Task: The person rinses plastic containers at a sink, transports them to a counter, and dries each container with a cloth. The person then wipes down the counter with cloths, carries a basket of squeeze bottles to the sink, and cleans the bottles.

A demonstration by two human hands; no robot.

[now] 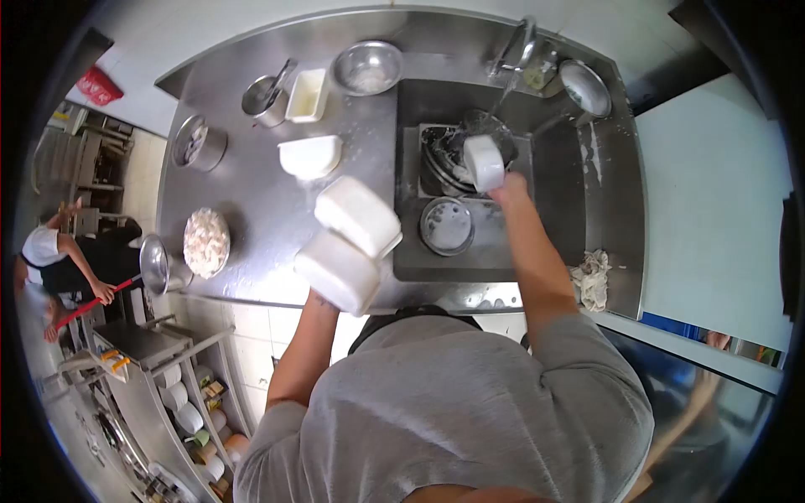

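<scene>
My left hand (324, 302) is mostly hidden beneath two white plastic containers, a lower one (338, 272) and an upper one (359, 216), held tilted over the counter's front edge. In the sink, my right hand (509, 189) is closed around a smaller white container (484, 163). That container is just below the running faucet (527, 44), over dark cookware (442, 159) and splashing water. A round metal bowl (447, 226) with whitish, sudsy water sits nearer me in the sink (503, 260). Another white container (310, 157) lies on the counter beyond my left hand.
On the steel counter (251, 180) stand a metal bowl (368, 67), a cream rectangular container (308, 95), metal pots (199, 144) and a bowl of pale food pieces (207, 243). A crumpled cloth (590, 280) lies right of the sink. At far left a person (67, 251) holds a red pole.
</scene>
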